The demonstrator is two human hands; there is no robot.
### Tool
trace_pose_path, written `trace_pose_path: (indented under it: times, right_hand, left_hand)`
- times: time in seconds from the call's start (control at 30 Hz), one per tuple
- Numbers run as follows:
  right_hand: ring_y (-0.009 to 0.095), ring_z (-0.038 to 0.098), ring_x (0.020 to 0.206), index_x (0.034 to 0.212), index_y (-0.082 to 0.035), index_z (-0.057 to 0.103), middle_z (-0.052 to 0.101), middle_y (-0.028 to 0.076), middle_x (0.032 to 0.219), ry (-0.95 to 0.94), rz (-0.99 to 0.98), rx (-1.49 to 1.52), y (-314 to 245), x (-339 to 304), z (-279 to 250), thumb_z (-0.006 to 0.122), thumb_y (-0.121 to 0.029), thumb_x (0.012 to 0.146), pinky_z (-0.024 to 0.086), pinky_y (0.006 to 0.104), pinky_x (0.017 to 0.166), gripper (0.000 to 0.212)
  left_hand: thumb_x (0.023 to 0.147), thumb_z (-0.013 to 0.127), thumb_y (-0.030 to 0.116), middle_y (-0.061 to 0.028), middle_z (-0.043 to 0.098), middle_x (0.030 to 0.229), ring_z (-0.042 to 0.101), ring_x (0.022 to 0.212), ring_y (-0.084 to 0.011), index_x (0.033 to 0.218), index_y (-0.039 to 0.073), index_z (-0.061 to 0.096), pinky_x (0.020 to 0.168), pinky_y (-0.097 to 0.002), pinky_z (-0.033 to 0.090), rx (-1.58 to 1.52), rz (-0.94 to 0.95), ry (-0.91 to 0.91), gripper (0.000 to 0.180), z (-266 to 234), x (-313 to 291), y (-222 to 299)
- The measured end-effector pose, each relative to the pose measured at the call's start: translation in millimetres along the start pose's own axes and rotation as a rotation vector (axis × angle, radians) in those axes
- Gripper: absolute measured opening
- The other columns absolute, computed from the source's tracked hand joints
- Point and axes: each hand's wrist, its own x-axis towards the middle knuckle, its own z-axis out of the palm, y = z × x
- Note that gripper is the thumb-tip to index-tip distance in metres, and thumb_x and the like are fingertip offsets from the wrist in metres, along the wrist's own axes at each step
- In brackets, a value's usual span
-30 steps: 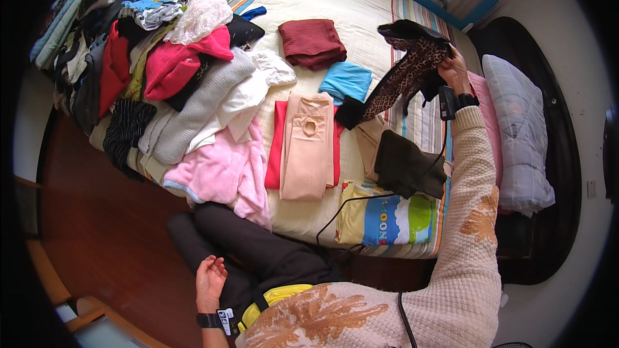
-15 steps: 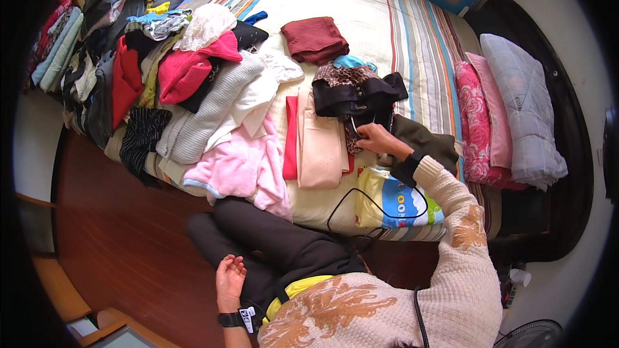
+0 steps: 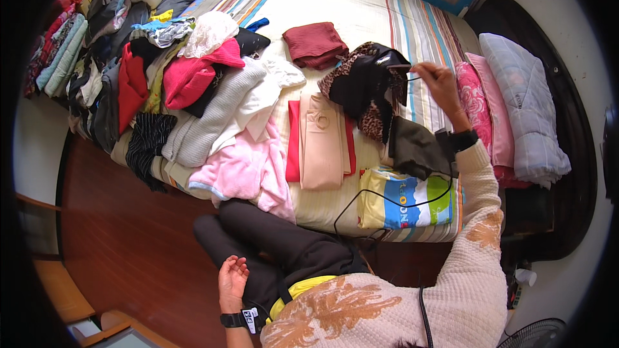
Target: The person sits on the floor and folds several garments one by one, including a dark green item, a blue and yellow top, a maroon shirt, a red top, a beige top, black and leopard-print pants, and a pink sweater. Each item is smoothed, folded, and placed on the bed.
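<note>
My right hand is raised over the right part of the bed, fingers pinched on a thin dark strap of a black and leopard-print garment. The garment is bunched up, with the leopard print showing at its left edge and bottom. Just below it lies a folded dark olive cloth. To its left rests a folded beige garment on top of a red one. My left hand hangs beside my lap, palm up, its fingers loosely curled and holding nothing.
Heaped clothes cover the bed's left side, with a pink fleece at the front. A folded maroon garment lies farther back. Near the front edge is a yellow and blue printed package, crossed by a black cable. Rolled bedding stands at right.
My right hand has moved up and to the right, pulling at the strap. The black and leopard-print garment has turned and bunched up. My left hand stays where it was.
</note>
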Motion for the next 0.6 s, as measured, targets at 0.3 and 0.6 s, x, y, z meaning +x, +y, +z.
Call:
trace_pose_path:
  times: [0.3, 0.6]
  right_hand:
    - [0.012, 0.051, 0.048, 0.084, -0.001, 0.064, 0.053, 0.001, 0.059, -0.296, -0.864, -0.341, -193, -15, -6, 0.065, -0.005, 0.077, 0.042, 0.0298, 0.042, 0.009]
    - [0.012, 0.052, 0.049, 0.087, 0.000, 0.068, 0.060, 0.003, 0.062, -0.507, -0.574, 0.065, -181, -19, 0, 0.064, -0.005, 0.083, 0.041, 0.0272, 0.046, 0.008]
  left_hand:
    - [0.081, 0.070, 0.011, -0.0125, 0.040, 0.135, 0.053, 0.109, -0.0214, 0.140, 0.008, 0.029, 0.084, -0.0309, 0.048, 0.692, 0.533, -0.374, 0.071, 164, 13, 29]
    - [0.067, 0.072, 0.014, -0.0058, 0.066, 0.093, 0.059, 0.085, -0.0149, 0.102, -0.001, 0.062, 0.080, -0.0311, 0.049, 1.268, 0.733, -0.458, 0.040, 226, 57, 11]
